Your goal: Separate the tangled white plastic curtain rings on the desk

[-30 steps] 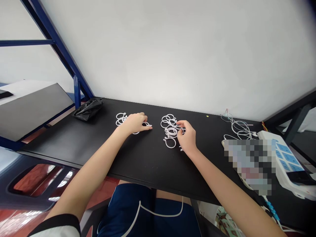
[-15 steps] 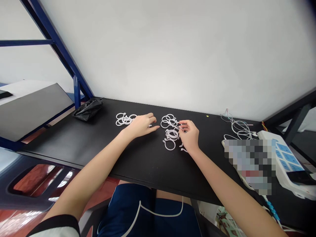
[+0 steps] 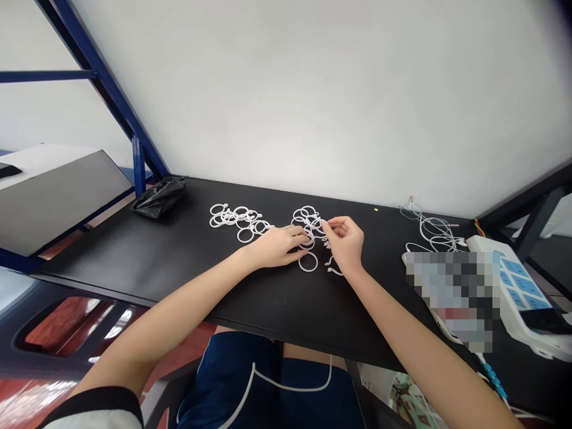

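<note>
My left hand (image 3: 283, 245) reaches over the middle pile of white curtain rings (image 3: 308, 262), which are thin open hoops with knobbed ends. Its thumb and fingers are apart and the fingertips touch or hover just above the rings; exact contact is unclear. On the pile's right side, my right hand (image 3: 347, 241) is closed, thumb and forefinger pinched at the edge of a ring. More rings lie partly hidden under and beside this hand. A second group of curtain rings (image 3: 245, 236) lies overlapping to the left, behind my left wrist.
On the black table (image 3: 170, 256), a crumpled black plastic bag (image 3: 161, 198) lies at the far left. Coiled white cables (image 3: 435, 233), a blurred-out phone-like object (image 3: 451, 301) and a white power strip (image 3: 513, 280) sit at right. A white wall rises behind.
My left hand has moved right, from beside the left group to the middle pile, uncovering more rings in the left group. My right hand has barely shifted.
</note>
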{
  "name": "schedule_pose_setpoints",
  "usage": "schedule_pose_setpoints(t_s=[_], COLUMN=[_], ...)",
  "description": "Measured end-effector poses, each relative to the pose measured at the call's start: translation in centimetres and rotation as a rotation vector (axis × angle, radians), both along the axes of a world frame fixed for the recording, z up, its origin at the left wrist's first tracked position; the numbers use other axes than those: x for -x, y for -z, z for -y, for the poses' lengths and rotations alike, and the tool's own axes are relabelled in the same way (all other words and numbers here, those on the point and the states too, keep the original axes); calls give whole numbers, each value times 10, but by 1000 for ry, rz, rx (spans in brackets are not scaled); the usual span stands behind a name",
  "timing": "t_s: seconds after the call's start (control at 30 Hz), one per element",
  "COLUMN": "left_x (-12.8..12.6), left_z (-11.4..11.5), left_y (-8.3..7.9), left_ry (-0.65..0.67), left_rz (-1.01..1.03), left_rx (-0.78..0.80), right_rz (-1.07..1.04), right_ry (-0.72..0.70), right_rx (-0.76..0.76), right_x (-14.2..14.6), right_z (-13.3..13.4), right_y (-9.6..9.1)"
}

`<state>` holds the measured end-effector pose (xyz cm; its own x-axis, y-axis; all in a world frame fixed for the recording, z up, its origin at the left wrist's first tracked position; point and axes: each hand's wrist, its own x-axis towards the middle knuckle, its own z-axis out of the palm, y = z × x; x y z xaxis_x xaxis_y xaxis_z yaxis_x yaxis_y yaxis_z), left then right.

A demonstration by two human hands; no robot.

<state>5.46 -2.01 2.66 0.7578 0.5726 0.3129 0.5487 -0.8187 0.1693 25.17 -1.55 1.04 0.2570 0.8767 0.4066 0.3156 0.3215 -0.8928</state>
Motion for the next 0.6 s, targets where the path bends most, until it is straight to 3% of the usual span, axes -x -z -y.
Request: schedule_pose_setpoints(t_s=[0.17, 0.37, 0.6], left_x=[0, 0, -1], left_z=[-3, -2, 0], left_y=[1, -2, -3], left_ry=[-52, -231, -73], left_rz=[31, 194, 136], left_rx=[-30, -115, -113], right_rz=[-217, -190, 58], right_ry=[-60, -131, -190], right_rx=[33, 12, -119], right_x=[6, 9, 11], right_z=[5, 9, 17], right_y=[-5, -6, 1])
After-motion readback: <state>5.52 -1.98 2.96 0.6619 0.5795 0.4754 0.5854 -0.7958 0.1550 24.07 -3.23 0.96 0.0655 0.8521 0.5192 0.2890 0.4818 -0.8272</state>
